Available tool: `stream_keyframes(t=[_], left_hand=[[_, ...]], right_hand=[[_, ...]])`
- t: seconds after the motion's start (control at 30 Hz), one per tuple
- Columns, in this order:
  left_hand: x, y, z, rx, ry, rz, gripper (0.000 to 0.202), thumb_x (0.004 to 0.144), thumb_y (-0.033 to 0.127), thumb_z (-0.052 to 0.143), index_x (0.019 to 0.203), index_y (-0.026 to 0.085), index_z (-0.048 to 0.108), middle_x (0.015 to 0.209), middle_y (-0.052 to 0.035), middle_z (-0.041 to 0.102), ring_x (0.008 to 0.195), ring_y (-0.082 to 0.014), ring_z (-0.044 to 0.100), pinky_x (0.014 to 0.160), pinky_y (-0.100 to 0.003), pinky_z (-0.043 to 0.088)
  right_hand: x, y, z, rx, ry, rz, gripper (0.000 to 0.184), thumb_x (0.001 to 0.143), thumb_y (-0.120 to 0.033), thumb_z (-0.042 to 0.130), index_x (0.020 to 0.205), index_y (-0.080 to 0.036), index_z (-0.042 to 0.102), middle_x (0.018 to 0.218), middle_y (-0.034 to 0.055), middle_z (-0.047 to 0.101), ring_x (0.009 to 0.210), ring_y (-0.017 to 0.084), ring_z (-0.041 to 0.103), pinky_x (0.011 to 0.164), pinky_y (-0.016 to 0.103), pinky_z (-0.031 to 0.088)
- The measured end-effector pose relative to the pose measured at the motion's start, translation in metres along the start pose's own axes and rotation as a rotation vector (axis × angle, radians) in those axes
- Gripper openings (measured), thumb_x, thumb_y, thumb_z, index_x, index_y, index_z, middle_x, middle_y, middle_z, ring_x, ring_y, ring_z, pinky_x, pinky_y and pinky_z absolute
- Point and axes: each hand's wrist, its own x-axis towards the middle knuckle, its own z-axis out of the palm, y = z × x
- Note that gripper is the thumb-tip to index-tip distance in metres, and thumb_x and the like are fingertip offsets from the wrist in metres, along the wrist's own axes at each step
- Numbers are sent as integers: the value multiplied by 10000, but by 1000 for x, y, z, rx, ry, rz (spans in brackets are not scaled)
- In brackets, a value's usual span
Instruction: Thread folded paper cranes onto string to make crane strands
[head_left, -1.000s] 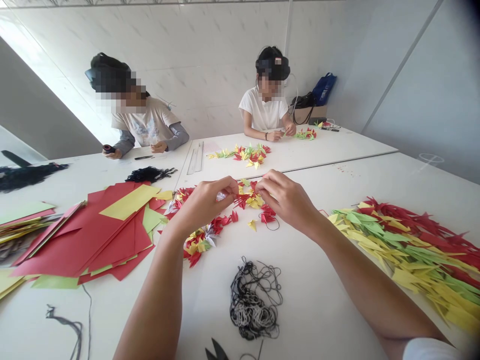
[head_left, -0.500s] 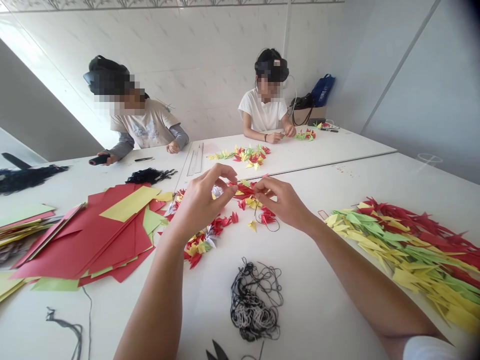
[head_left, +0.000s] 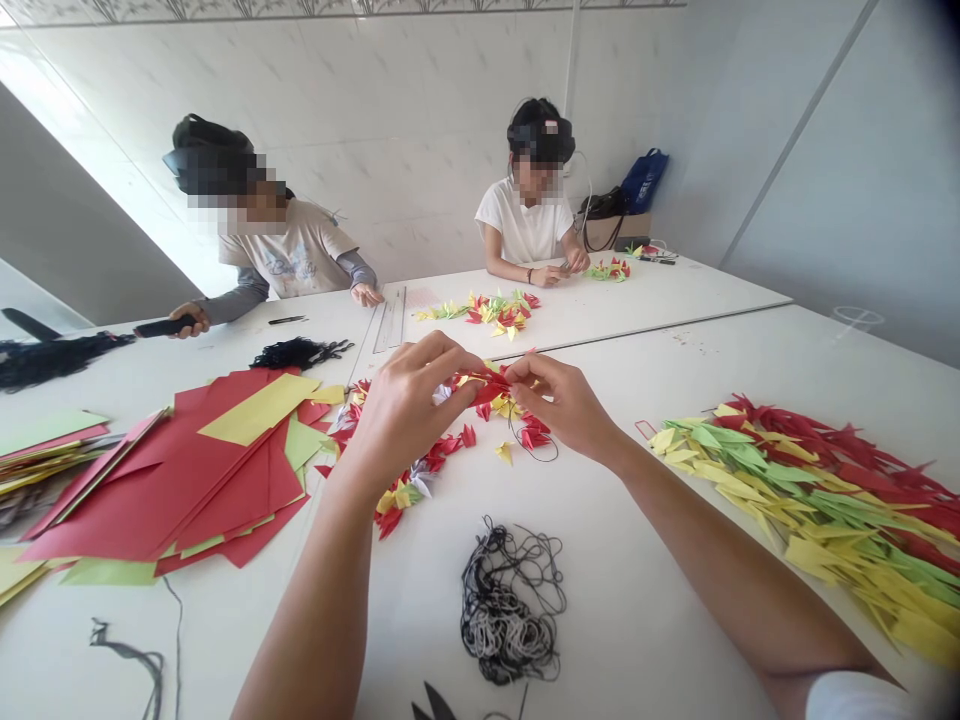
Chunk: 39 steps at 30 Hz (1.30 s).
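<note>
My left hand and my right hand meet above the middle of the white table. Both pinch the same small red folded paper piece, one hand at each end. A thin black thread hangs from near my right hand down to the table. Under my hands lies a scattered pile of small red, yellow and white folded pieces. The fingers of both hands are closed.
A stack of red, yellow and green paper sheets lies at the left. A long heap of folded strips lies at the right. A tangle of black thread and scissor tips are near me. Two people work at the far side.
My hands have come closer together and now both pinch the red piece. The person at the far left has stretched an arm outward holding a dark object.
</note>
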Motion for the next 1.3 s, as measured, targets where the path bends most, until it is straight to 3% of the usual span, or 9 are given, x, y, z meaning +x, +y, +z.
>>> stream_keyframes(t=[0.4, 0.6, 0.73, 0.87, 1.03, 1.3], left_hand=[[1, 3, 5, -123, 28, 5, 86, 894, 163, 599, 893, 224, 659, 859, -14, 623, 764, -143, 572, 730, -300, 469], [2, 7, 4, -212, 26, -91, 97, 851, 116, 587, 804, 201, 591, 811, 2, 587, 712, -124, 542, 671, -274, 442], [2, 9, 4, -270, 18, -113, 112, 829, 102, 595, 783, 202, 574, 784, 10, 559, 688, -117, 517, 650, -266, 432], [3, 12, 7, -251, 0, -88, 117, 821, 105, 600, 767, 208, 584, 759, 15, 533, 680, -118, 494, 632, -264, 417], [4, 16, 8, -255, 30, -106, 130, 834, 126, 600, 733, 207, 589, 714, 18, 507, 662, -123, 476, 635, -278, 417], [3, 4, -5, -507, 351, -312, 85, 875, 164, 560, 806, 214, 562, 794, 1, 606, 757, -135, 587, 714, -288, 511]], right_hand=[[-1, -3, 2, 1, -31, 18, 38, 920, -237, 558, 933, -211, 583, 877, 5, 634, 771, 133, 608, 728, 300, 537], [-5, -6, 7, -165, 49, -284, 169, 944, -195, 515, 1105, -247, 506, 1234, 88, 606, 1152, 211, 588, 980, 429, 512], [-8, -9, 8, -242, 29, -385, 166, 965, -209, 482, 1125, -250, 498, 1234, 92, 616, 1169, 226, 593, 991, 438, 504], [-10, -11, 8, -234, -5, -319, 168, 1001, -268, 455, 1162, -246, 498, 1139, 74, 656, 1082, 213, 634, 944, 396, 518], [-9, -9, 4, -213, -34, -215, 94, 1020, -283, 431, 1052, -231, 503, 1017, 54, 655, 929, 183, 643, 840, 338, 518], [0, 6, -13, -272, -97, -60, 82, 994, -278, 450, 1045, -229, 493, 1017, 51, 649, 978, 200, 637, 834, 338, 486]])
